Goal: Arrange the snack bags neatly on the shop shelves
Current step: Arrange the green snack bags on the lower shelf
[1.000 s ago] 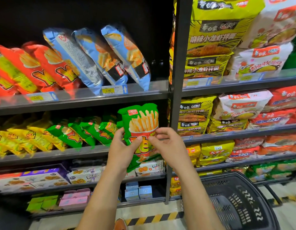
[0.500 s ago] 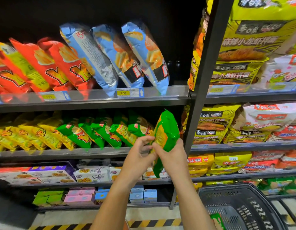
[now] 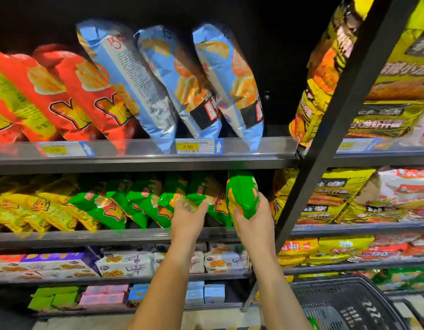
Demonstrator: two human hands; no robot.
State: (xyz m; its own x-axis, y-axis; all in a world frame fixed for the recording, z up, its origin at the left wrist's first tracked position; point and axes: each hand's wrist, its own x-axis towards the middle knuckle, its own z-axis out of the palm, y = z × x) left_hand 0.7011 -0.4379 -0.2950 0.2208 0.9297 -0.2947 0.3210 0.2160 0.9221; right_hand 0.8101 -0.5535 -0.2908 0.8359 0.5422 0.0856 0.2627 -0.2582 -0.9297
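Right hand (image 3: 256, 217): grip clenched round a green glossy plastic snack bag (image 3: 242, 194), held upright and edge-on at the right end of the middle grey metal shelf (image 3: 87, 236), just beside the black upright post (image 3: 325, 151). The bag's lower end is in the palm; can't tell if it touches the shelf. Left hand (image 3: 189, 213): grip curled on the lower edge of the neighbouring green shelved bag (image 3: 204, 189), last in a leaning row of green bags (image 3: 125, 206). Yellow snack bags (image 3: 39, 208) lie left of that row. On the shelf above, three pale blue bags (image 3: 206, 79) and red-orange bags (image 3: 70, 91) all lean left. Black plastic basket (image 3: 349, 303) at lower right. Motion blur throughout.
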